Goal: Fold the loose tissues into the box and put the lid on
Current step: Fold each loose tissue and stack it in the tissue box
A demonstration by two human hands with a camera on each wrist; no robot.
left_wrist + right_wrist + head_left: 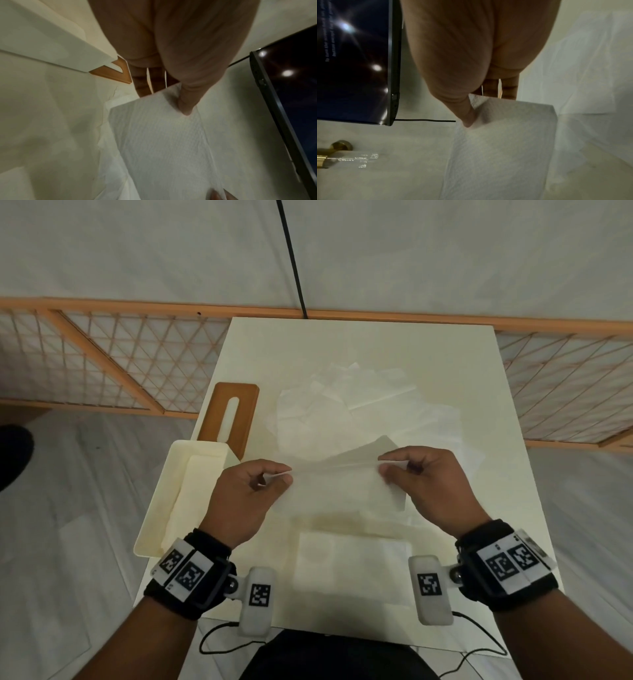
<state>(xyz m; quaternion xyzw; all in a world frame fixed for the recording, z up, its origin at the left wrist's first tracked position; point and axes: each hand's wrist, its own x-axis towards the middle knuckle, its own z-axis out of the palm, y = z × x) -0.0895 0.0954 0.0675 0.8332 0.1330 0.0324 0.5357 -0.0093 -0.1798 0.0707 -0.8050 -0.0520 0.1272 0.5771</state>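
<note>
A white tissue (337, 474) is stretched in the air over the table between both hands. My left hand (274, 475) pinches its left edge, and my right hand (388, 469) pinches its right edge. The wrist views show each thumb pressed on the tissue (163, 135) (501, 142). A pile of loose tissues (346, 412) lies beyond the hands. A folded tissue (346, 556) lies flat near the front edge. The open cream box (161, 508) sits at the table's left edge. Its brown slotted lid (215, 419) lies just behind the box.
The cream table (479, 474) is small, with floor on both sides. A wooden lattice rail (102, 364) runs behind it. A black cable (291, 261) hangs down at the back. Thin cables (219, 638) trail at the front edge. A dark screen (351, 60) shows in the wrist views.
</note>
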